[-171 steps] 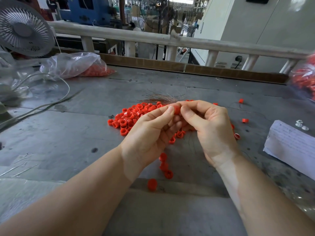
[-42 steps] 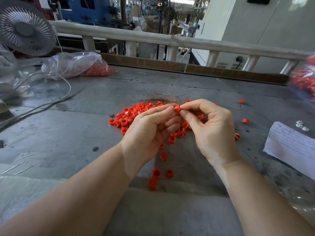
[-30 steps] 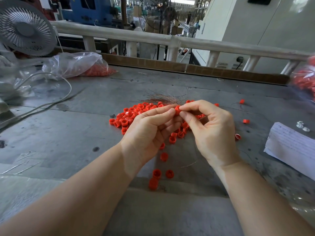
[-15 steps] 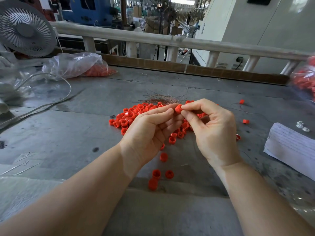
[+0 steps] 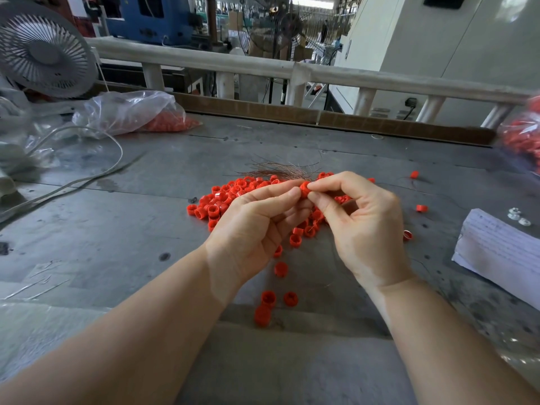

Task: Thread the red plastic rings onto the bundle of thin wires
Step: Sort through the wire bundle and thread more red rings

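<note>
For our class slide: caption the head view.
Both hands, left hand and right hand, pinch a red ring above the ring pile.

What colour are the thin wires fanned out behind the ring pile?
The thin wires look coppery brown, seen best in the head view.

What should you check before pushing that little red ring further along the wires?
1. Small red plastic ring pinched between both hands: ok.
2. Left hand and right hand meet at the ring: ok.
3. Bundle of thin brownish wires fans out beyond the ring: ok.
4. Wires actually pass through the ring's hole: cannot tell, fingers hide it.
5. Pile of loose red plastic rings lies close on the grey metal table: ok.
</note>
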`<state>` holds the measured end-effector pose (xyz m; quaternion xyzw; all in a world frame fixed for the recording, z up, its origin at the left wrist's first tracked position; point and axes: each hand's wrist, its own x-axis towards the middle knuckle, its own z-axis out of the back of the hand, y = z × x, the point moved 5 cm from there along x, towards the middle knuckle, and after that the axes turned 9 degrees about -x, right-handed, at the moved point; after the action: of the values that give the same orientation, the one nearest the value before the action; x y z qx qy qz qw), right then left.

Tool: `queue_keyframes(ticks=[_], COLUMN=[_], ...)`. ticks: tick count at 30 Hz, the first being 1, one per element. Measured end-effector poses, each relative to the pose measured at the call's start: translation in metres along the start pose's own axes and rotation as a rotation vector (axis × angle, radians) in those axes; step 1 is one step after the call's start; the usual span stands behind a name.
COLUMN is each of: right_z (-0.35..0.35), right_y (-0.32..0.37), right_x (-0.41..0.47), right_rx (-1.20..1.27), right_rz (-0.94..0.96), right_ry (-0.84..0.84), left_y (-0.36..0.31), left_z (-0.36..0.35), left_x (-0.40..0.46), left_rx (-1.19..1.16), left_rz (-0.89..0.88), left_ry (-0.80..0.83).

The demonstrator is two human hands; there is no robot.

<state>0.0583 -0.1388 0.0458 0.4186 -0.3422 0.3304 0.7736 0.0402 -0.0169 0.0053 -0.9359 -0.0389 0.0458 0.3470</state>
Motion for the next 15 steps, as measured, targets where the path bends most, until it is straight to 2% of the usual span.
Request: queue_keyframes(ticks=[15], right_z=[-0.0010], right_y=[0.0000], right_x=[0.0017], right_rx=[-0.049], right_rz=[0.053], right_ry=[0.053], left_y=[0.0022], left_z=[0.0011], left_x=[0.0012], left_rx=[-0.030], left_rz=[0.023], left_ry=[0.020])
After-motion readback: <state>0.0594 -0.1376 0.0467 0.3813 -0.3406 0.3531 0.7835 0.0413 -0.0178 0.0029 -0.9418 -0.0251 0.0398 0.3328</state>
